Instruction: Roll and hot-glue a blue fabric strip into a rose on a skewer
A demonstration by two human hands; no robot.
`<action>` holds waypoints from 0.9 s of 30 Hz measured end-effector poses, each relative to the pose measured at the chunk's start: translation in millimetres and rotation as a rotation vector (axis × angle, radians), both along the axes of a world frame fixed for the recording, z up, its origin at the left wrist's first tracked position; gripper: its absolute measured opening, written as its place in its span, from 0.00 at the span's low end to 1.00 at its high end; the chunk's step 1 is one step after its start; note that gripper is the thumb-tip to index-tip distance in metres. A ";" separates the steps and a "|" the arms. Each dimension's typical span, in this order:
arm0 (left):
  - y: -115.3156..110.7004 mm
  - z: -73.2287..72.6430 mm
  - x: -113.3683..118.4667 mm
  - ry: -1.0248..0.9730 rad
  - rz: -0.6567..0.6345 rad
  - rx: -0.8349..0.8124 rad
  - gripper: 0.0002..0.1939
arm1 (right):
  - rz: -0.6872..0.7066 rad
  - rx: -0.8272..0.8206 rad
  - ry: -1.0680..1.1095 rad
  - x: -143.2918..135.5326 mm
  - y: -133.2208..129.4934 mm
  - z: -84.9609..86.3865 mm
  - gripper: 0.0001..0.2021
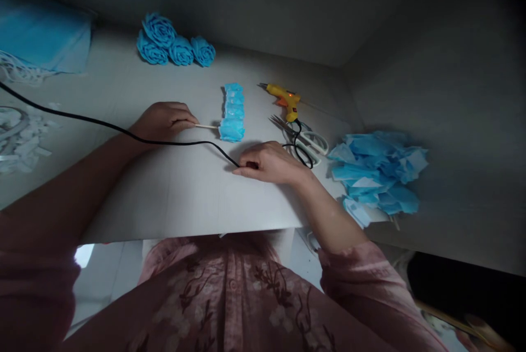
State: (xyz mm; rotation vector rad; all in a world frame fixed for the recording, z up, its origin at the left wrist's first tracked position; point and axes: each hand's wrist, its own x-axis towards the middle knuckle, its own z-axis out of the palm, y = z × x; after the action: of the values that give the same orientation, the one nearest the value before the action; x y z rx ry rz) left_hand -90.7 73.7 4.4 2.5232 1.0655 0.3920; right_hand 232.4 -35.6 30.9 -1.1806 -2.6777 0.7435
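My left hand (166,119) pinches the end of a thin wooden stick (206,126). At the stick's other end is a pleated strip of blue fabric-like material (233,112), lying on the pale table (181,198). My right hand (263,163) is closed on a black cable (176,143), its thumb and forefinger pinching it. The cable runs left across my left wrist. Beyond my right hand lie a yellow glue gun (283,97) with a small orange light and scissors with white handles (314,143).
Several blue rosettes (181,50) sit at the back. Blue sheets (45,37) with white cords lie at the far left, above white scraps (27,141). Crumpled blue pieces (378,171) are heaped at the right, near a grey wall (435,84).
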 end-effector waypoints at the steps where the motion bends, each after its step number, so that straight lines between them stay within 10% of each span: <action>1: 0.7 -0.3 -1.7 -0.005 -0.009 -0.011 0.50 | 0.002 0.001 0.003 0.1 -0.1 -0.2 0.28; 27: -0.4 -5.9 -5.5 -0.115 -0.081 -0.097 0.45 | -0.126 0.237 0.293 5.0 -0.5 -8.6 0.31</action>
State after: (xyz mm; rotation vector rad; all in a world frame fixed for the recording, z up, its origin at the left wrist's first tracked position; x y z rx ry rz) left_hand -96.2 73.2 -1.5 2.4179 0.9144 0.4467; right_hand 237.3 -36.1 22.4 -1.0755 -2.3512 0.5168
